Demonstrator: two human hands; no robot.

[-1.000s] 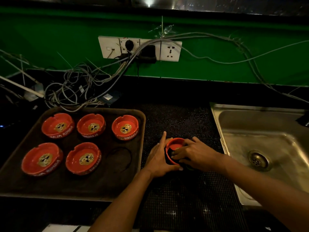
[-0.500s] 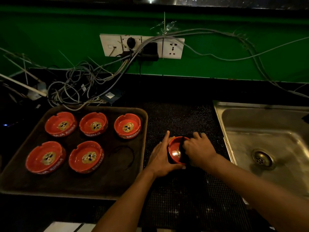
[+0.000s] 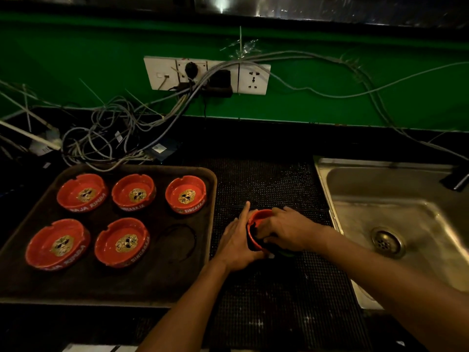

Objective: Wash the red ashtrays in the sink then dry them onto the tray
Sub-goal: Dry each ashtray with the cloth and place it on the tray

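A red ashtray is tipped on its side above the black mesh mat. My left hand holds its left side, index finger stretched up along the rim. My right hand presses a dark cloth into the bowl, and most of the ashtray is hidden under it. Several red ashtrays stand upright on the brown tray at the left, the nearest being one in the front row and another in the back row. A steel sink lies to the right.
A tangle of grey cables lies behind the tray under a white socket strip on the green wall. The tray's front right corner is bare, marked by a dark ring. A dark tap spout juts over the sink's far edge.
My right hand has shifted over the ashtray, working the cloth deeper into the bowl and covering more of it. My left hand keeps its hold.
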